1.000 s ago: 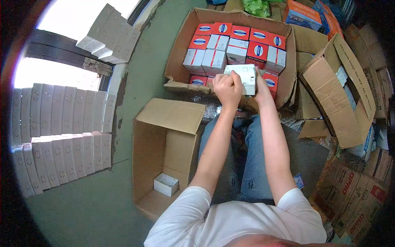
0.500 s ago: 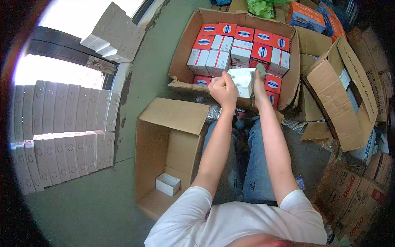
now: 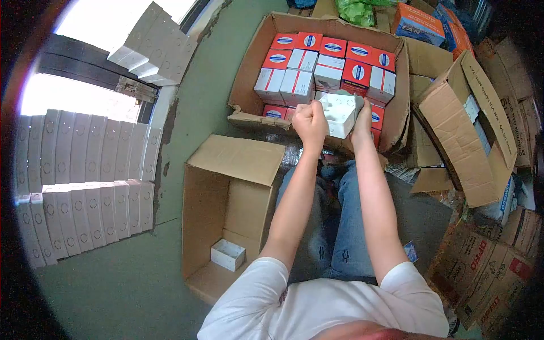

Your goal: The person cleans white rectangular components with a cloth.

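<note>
The white box hides most of the right hand.

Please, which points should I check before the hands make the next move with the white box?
1. Grip of left hand on white box: ok.
2. Hold of right hand on its other side: ok.
3. Open side of the white box faces the camera, nothing inside: ok.
4. The carton beside the left arm is open, with room beside the small box in it: ok.
5. White box free of cracks: cannot tell.
</note>
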A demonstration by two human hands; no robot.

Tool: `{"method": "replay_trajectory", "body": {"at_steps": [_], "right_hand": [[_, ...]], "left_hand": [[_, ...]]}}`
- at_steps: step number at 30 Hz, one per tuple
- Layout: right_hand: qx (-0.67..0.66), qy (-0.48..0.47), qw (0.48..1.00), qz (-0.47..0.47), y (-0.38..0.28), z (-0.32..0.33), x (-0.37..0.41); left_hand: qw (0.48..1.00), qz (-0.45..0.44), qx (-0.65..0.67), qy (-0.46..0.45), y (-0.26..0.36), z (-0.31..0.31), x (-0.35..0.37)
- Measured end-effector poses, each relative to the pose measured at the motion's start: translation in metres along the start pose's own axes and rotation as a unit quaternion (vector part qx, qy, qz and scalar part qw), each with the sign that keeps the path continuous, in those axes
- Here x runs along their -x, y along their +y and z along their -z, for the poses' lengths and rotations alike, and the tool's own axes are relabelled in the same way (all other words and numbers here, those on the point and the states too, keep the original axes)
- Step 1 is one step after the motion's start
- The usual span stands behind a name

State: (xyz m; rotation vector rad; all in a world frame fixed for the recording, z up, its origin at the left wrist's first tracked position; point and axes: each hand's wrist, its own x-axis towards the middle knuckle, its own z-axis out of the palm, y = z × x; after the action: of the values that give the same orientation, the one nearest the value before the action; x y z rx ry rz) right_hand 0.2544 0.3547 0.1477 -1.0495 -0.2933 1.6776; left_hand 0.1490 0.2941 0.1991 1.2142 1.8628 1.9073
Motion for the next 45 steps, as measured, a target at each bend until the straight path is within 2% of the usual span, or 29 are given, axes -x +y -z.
{"method": "replay_trajectory", "body": {"at_steps": [1, 3, 4, 6, 7, 10, 11, 14, 17, 18, 19, 20, 21, 22, 25, 28, 29, 32, 33, 36, 37, 40, 41, 44, 45], "right_hand": [[-0.03, 0.023, 0.999, 0.022, -0.001, -0.002, -0.003], [-0.034, 0.031, 0.999, -0.001, -0.013, -0.007, 0.012], [-0.036, 0.035, 0.999, -0.011, -0.021, -0.013, 0.019], [-0.068, 0.026, 0.996, 0.045, -0.013, -0.001, -0.001], [-0.07, 0.02, 0.995, 0.064, -0.013, 0.006, -0.007], [-0.102, 0.023, 0.992, 0.066, -0.021, 0.009, 0.001], [-0.106, 0.027, 0.992, 0.066, -0.022, 0.012, -0.001], [-0.104, 0.039, 0.991, 0.073, -0.023, 0.013, -0.006], [-0.107, 0.019, 0.991, 0.081, -0.017, 0.019, -0.019], [-0.11, 0.008, 0.99, 0.083, -0.017, 0.016, -0.019], [-0.033, 0.067, 0.988, 0.133, -0.011, 0.01, -0.02], [0.041, 0.058, 0.991, 0.11, -0.011, 0.011, -0.019], [0.079, 0.085, 0.986, 0.119, -0.018, -0.002, -0.001], [0.116, 0.111, 0.979, 0.127, -0.023, -0.009, 0.012], [0.148, 0.151, 0.964, 0.165, -0.027, -0.012, 0.021], [0.152, 0.26, 0.929, 0.214, -0.035, -0.014, 0.023], [0.151, 0.274, 0.931, 0.189, -0.038, -0.012, 0.023], [0.027, 0.271, 0.951, 0.149, -0.039, -0.012, 0.024], [-0.055, 0.224, 0.967, 0.111, -0.04, -0.009, 0.017], [-0.067, 0.114, 0.99, 0.05, -0.041, -0.003, 0.017], [-0.048, 0.074, 0.994, 0.069, -0.046, -0.008, 0.023], [0.008, 0.01, 0.956, 0.292, -0.059, -0.028, 0.044], [-0.019, -0.044, 0.969, 0.242, -0.061, -0.022, 0.043], [0.129, -0.121, 0.973, 0.147, -0.052, 0.003, 0.021], [0.249, -0.059, 0.956, 0.143, -0.048, 0.0, 0.022]], "left_hand": [[0.997, 0.056, 0.022, -0.038, -0.01, 0.001, 0.0], [0.978, 0.166, 0.066, -0.112, -0.021, 0.004, -0.005], [0.977, 0.149, 0.054, -0.145, -0.019, 0.003, -0.006], [0.969, 0.116, 0.031, -0.214, -0.014, 0.0, -0.007], [0.961, 0.05, -0.003, -0.273, -0.016, 0.0, -0.009], [0.928, 0.102, 0.079, -0.35, -0.012, -0.007, -0.002], [0.918, 0.088, 0.086, -0.376, -0.014, -0.007, -0.001], [0.87, 0.149, 0.106, -0.459, -0.001, 0.003, -0.008], [0.775, 0.308, 0.086, -0.546, 0.012, 0.015, -0.014], [0.781, 0.295, 0.095, -0.542, 0.019, 0.015, -0.011], [0.787, 0.282, 0.105, -0.538, 0.026, 0.013, -0.005], [0.793, 0.269, 0.114, -0.535, 0.03, 0.011, -0.001], [0.791, 0.307, 0.163, -0.504, 0.023, 0.006, 0.002], [0.787, 0.309, 0.154, -0.511, 0.022, 0.007, 0.0], [0.786, 0.306, 0.162, -0.512, 0.019, 0.008, -0.003], [0.805, 0.174, 0.03, -0.566, 0.002, 0.009, -0.001], [0.822, 0.167, -0.001, -0.544, -0.008, 0.007, 0.003], [0.911, 0.073, -0.151, -0.376, -0.054, -0.01, 0.011], [0.922, 0.122, -0.117, -0.35, -0.038, -0.008, 0.004], [0.939, 0.198, -0.124, -0.251, -0.042, -0.015, -0.001], [0.943, 0.244, -0.063, -0.219, -0.045, -0.017, -0.002], [0.928, 0.334, -0.065, -0.153, -0.026, -0.018, -0.005], [0.935, 0.323, -0.093, -0.115, -0.05, -0.028, -0.004], [0.939, 0.33, -0.052, -0.086, -0.031, -0.032, -0.01], [0.938, 0.324, -0.057, -0.106, -0.029, -0.03, -0.011]]}}
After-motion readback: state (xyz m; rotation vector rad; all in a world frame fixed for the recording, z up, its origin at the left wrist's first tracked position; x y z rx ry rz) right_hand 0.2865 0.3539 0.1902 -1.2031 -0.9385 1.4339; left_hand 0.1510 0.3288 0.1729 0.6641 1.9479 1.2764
